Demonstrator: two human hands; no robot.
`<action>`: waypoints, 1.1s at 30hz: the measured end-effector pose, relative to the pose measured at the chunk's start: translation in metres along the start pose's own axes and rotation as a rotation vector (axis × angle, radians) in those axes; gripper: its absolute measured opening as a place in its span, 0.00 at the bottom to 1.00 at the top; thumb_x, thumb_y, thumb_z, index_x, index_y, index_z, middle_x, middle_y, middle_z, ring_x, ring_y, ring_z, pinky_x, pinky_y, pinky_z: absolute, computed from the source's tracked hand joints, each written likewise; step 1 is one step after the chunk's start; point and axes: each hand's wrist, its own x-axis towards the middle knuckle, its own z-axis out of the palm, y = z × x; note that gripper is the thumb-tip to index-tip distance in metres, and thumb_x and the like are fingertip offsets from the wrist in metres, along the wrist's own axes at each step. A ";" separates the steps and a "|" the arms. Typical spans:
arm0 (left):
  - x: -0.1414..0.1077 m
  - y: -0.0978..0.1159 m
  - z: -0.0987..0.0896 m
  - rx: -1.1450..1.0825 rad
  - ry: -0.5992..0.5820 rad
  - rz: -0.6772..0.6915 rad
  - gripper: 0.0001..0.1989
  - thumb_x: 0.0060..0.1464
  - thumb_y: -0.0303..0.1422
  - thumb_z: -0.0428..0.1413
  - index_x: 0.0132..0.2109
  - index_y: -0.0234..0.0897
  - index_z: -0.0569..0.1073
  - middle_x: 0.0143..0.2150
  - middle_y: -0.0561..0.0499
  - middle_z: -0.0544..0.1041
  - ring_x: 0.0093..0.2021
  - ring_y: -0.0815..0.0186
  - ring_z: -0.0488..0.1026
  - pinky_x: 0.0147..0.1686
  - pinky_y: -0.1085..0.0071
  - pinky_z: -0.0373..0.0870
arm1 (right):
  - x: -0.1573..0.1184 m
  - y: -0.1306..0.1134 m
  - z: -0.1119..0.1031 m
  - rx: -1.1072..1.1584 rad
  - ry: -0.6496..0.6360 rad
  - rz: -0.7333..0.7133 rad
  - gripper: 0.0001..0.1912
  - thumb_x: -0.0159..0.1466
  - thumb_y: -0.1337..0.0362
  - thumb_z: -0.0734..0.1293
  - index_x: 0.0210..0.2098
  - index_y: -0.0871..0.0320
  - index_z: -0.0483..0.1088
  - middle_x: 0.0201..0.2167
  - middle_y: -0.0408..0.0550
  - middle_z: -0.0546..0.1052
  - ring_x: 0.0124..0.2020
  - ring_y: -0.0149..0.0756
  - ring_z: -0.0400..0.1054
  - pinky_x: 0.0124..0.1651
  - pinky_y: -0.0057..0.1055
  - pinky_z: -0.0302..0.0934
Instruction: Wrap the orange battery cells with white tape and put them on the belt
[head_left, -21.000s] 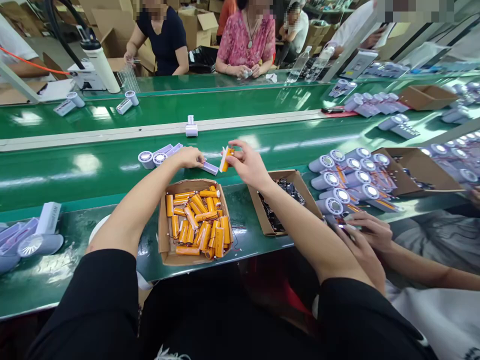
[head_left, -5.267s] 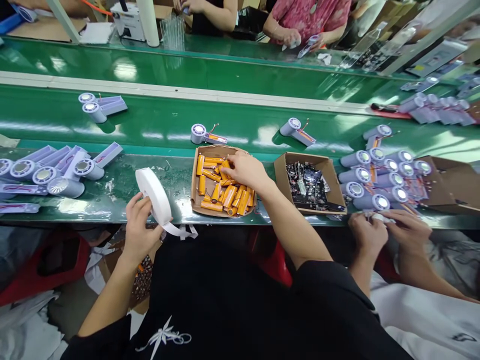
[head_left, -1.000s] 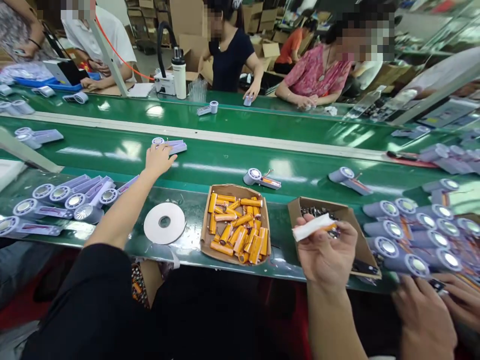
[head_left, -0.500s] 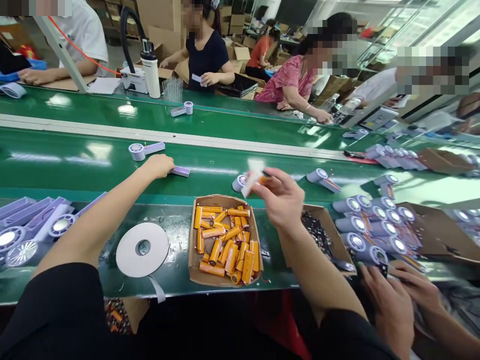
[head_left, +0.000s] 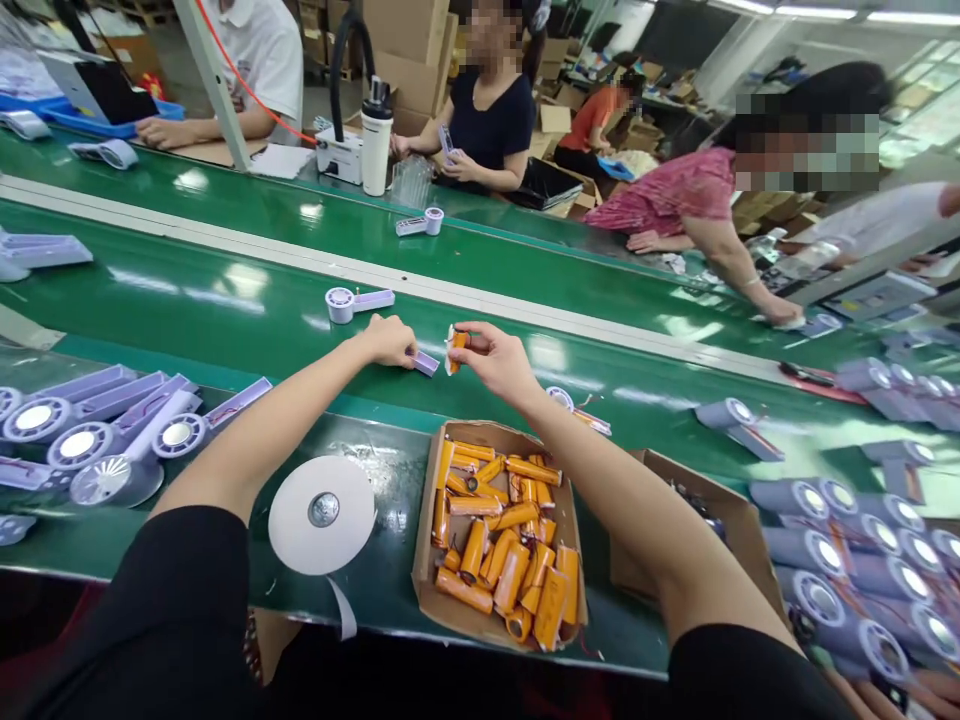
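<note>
Since half a second ago, the person's bare right hand (head_left: 499, 365) has brought an orange plastic-wrapped cylinder with a white strip along its side (head_left: 460, 352) closer to the bare left hand (head_left: 390, 340), which keeps its hold over the belt. Largest in sight is a shiny green conveyor belt (head_left: 187, 320), edged on its far side by a pale, narrow rail (head_left: 480, 298). On the green bench nearest the person stands an open, brown cardboard box (head_left: 426, 540), heaped with orange wired cylinders (head_left: 510, 575). Right of it, a second brown cardboard box (head_left: 739, 520) is partly covered by the right forearm. Left of the first box, a flat white roll of tape (head_left: 322, 550) lies on its side, its loose end hanging over the bench edge. Smaller still, a lavender plastic fan with a round head (head_left: 340, 305) lies on the belt just behind the left hand. That hand curls around a lavender plastic fan body (head_left: 426, 363), hiding its head; the hollow handle sticks out to the right. The right hand pinches its orange cylinder between thumb and fingers, just beyond the handle's tip and apparently apart from it, above the belt.
</note>
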 end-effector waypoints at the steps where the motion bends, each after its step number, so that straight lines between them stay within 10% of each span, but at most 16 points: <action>1: 0.000 -0.002 -0.003 -0.034 -0.003 0.008 0.10 0.54 0.43 0.67 0.42 0.50 0.88 0.44 0.48 0.87 0.55 0.51 0.76 0.57 0.58 0.65 | 0.005 0.004 0.003 -0.029 -0.007 0.002 0.28 0.59 0.53 0.79 0.55 0.58 0.79 0.41 0.49 0.89 0.43 0.43 0.85 0.54 0.42 0.80; 5: 0.000 0.003 -0.008 -0.136 0.061 0.030 0.15 0.64 0.41 0.60 0.52 0.47 0.86 0.49 0.50 0.87 0.48 0.60 0.80 0.49 0.69 0.68 | 0.024 0.017 0.015 -0.122 -0.045 -0.017 0.25 0.60 0.56 0.78 0.54 0.59 0.78 0.43 0.53 0.89 0.46 0.46 0.86 0.56 0.43 0.80; 18: 0.012 0.023 0.004 -0.109 0.228 -0.124 0.20 0.67 0.40 0.53 0.54 0.41 0.86 0.50 0.39 0.86 0.55 0.49 0.80 0.55 0.61 0.71 | 0.007 0.010 0.017 -0.252 -0.045 -0.070 0.25 0.62 0.51 0.80 0.54 0.58 0.80 0.41 0.53 0.89 0.42 0.46 0.87 0.51 0.40 0.81; 33: 0.033 0.041 0.016 -0.153 0.243 -0.214 0.21 0.63 0.42 0.55 0.53 0.42 0.88 0.54 0.38 0.85 0.56 0.46 0.80 0.58 0.56 0.74 | -0.004 -0.002 0.031 -1.099 -0.264 0.087 0.23 0.73 0.54 0.74 0.64 0.53 0.77 0.45 0.55 0.88 0.49 0.50 0.84 0.52 0.37 0.73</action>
